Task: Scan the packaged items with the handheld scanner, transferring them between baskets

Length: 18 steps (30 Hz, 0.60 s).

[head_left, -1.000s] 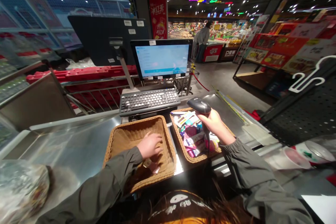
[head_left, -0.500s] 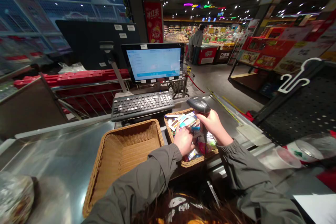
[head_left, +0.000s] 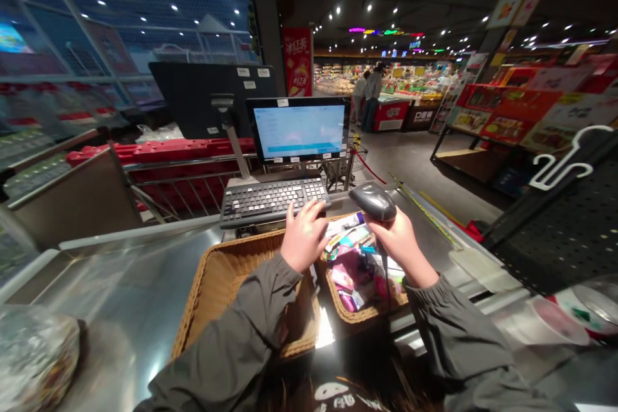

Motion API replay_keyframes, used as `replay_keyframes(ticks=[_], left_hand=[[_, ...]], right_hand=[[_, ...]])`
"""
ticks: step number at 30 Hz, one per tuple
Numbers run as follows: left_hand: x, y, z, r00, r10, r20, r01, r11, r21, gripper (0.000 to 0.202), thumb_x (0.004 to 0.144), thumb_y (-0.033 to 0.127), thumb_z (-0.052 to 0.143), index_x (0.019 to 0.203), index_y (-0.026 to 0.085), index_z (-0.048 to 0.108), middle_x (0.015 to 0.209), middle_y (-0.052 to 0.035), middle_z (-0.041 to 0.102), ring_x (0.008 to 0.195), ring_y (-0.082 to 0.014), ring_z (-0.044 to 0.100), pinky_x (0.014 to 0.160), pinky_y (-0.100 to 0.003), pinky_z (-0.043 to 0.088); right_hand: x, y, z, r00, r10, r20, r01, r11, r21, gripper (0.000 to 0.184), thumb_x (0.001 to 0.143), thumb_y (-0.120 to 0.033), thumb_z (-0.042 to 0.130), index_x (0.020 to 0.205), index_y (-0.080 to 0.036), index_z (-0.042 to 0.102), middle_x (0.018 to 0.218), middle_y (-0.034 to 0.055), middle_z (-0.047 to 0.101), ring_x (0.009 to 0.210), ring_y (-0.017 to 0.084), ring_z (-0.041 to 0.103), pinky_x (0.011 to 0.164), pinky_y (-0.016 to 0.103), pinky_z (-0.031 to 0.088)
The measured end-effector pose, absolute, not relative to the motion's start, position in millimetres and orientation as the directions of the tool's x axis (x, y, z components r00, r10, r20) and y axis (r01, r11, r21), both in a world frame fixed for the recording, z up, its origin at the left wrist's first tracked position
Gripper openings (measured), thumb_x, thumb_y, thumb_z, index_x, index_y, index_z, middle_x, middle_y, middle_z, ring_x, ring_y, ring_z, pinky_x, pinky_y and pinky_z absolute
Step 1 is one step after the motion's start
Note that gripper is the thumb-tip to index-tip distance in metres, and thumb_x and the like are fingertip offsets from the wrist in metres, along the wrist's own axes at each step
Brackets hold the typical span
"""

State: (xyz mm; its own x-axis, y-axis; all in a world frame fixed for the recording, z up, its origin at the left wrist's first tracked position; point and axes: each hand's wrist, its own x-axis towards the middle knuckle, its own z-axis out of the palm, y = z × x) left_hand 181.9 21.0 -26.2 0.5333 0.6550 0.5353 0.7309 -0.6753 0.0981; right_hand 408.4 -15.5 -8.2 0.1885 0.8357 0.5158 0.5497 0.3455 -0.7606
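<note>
My left hand (head_left: pixel 304 236) is at the front edge of the keyboard (head_left: pixel 273 199), its fingers apart and reaching over the right-hand keys; whether a fingertip presses a key I cannot tell. Wrapped around the handle of a black barcode scanner (head_left: pixel 373 201) is my right hand (head_left: pixel 400 239). The scanner's head points away over a small wicker basket (head_left: pixel 355 315) filled with small colourful packets (head_left: pixel 345 270). Left of it sits a larger wicker basket (head_left: pixel 203 293), partly covered by my left sleeve. A lit monitor (head_left: pixel 300 132) stands behind the keyboard.
The metal counter (head_left: pixel 130 290) carries a plastic-wrapped item (head_left: pixel 36 357) at the far left. A second screen (head_left: pixel 207 100) faces away. White hooks (head_left: pixel 562 161) and a tub (head_left: pixel 586 309) are at the right. Two people (head_left: pixel 369 96) stand in the background.
My left hand has left the packets in the small basket and moved up and left to the keyboard. My right hand still holds the scanner above the basket. The view has shifted slightly.
</note>
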Motion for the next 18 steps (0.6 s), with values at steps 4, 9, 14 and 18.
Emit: replay_keyframes(ticks=[4, 9, 14, 18], left_hand=[[132.1, 23.2, 5.2, 0.427, 0.606, 0.671, 0.798, -0.602, 0.035, 0.014, 0.088, 0.032, 0.066, 0.097, 0.022, 0.069, 0.148, -0.0115, 0.052, 0.141, -0.0322, 0.042, 0.118, -0.066, 0.015], [84.4, 28.5, 27.1, 0.328, 0.583, 0.743, 0.858, -0.513, 0.024, 0.016, 0.087, 0.034, 0.068, 0.097, 0.022, 0.069, 0.149, -0.0118, 0.05, 0.141, -0.0314, 0.042, 0.118, -0.064, 0.017], [62.6, 30.4, 33.1, 0.312, 0.584, 0.75, 0.883, -0.469, -0.003, 0.014, 0.087, 0.033, 0.068, 0.095, 0.022, 0.069, 0.15, -0.0114, 0.049, 0.141, -0.0311, 0.041, 0.118, -0.065, 0.016], [59.4, 32.8, 30.4, 0.341, 0.591, 0.731, 0.883, -0.468, -0.034, 0.014, 0.087, 0.032, 0.067, 0.096, 0.022, 0.069, 0.151, -0.0115, 0.047, 0.143, -0.0309, 0.039, 0.118, -0.065, 0.015]], right_hand=[[378.3, -18.0, 10.3, 0.052, 0.744, 0.667, 0.595, 0.513, -0.619, 0.029, 0.08, -0.037, 0.066, 0.101, -0.018, 0.067, 0.105, 0.0112, 0.068, 0.098, 0.028, 0.064, 0.091, 0.043, 0.051], [342.6, -19.5, 17.8, -0.11, 0.697, 0.708, 0.579, 0.624, -0.524, 0.033, 0.082, -0.029, 0.062, 0.113, -0.019, 0.061, 0.114, 0.0128, 0.065, 0.107, 0.029, 0.062, 0.095, 0.043, 0.051], [322.8, -15.6, 7.6, -0.207, 0.693, 0.691, 0.577, 0.657, -0.486, 0.034, 0.082, -0.03, 0.059, 0.114, -0.017, 0.061, 0.118, 0.015, 0.063, 0.113, 0.031, 0.059, 0.099, 0.048, 0.049], [316.9, -10.8, 1.0, -0.209, 0.694, 0.689, 0.583, 0.654, -0.483, 0.036, 0.081, -0.028, 0.06, 0.115, -0.015, 0.06, 0.12, 0.0168, 0.061, 0.114, 0.032, 0.058, 0.099, 0.05, 0.048]])
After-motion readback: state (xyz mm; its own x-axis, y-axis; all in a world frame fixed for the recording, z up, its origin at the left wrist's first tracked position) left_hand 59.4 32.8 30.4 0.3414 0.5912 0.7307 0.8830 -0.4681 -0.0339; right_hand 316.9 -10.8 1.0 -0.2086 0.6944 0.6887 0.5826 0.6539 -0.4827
